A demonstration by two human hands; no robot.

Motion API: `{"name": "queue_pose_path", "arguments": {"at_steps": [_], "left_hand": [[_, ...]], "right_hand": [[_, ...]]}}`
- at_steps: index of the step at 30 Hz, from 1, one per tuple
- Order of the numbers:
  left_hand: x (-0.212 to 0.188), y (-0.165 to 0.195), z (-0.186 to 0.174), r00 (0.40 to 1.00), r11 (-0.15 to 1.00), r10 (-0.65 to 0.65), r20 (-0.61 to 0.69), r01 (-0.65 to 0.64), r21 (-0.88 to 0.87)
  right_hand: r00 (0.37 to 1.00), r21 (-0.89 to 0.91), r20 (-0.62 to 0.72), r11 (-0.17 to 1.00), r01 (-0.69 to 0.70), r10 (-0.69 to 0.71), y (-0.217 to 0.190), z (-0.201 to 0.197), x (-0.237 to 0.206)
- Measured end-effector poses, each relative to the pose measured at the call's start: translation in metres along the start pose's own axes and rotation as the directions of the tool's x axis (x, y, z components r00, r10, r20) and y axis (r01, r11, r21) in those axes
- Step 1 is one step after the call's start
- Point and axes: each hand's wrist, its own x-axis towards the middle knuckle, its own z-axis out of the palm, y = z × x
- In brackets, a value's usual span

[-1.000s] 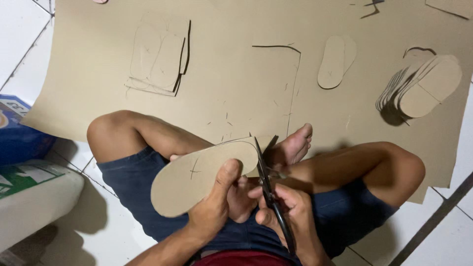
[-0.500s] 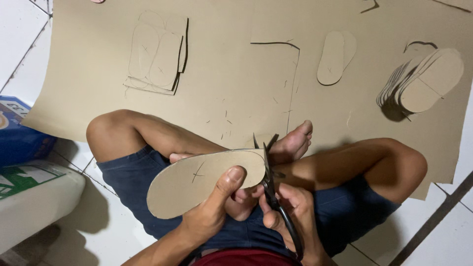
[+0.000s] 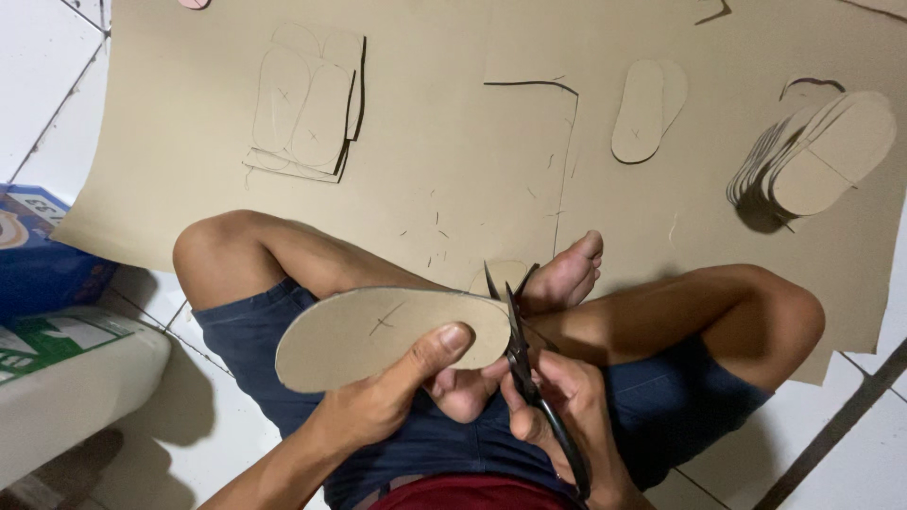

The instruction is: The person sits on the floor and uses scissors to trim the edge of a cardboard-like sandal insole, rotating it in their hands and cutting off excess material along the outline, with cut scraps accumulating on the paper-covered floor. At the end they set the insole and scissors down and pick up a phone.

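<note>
The cardboard insole cutout (image 3: 378, 335) is a flat, tan, sole-shaped piece with rounded ends and a small pencilled cross near its middle. It is held level above the lap, long axis running left to right, its wider end to the left and its narrower end to the right, just near of the bare foot. The black-handled scissors (image 3: 525, 364) stand at that right end, blades parted in a narrow V pointing far, one blade against the cutout's rim, the handles trailing near and to the right.
</note>
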Motion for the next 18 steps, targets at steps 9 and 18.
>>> {"name": "queue_pose_path", "arguments": {"at_steps": [9,18], "left_hand": [[0.013,0.019,-0.017,0.988,0.998,-0.015,0.153,0.005,0.067],[0.021,0.030,-0.025,0.966,0.984,-0.156,0.208,0.135,0.113]], "right_hand": [[0.995,-0.033,0.047,0.996,-0.084,0.085,-0.005,-0.002,0.000],[0.997,-0.088,0.080,0.996,-0.002,0.009,-0.008,-0.004,0.003]]}}
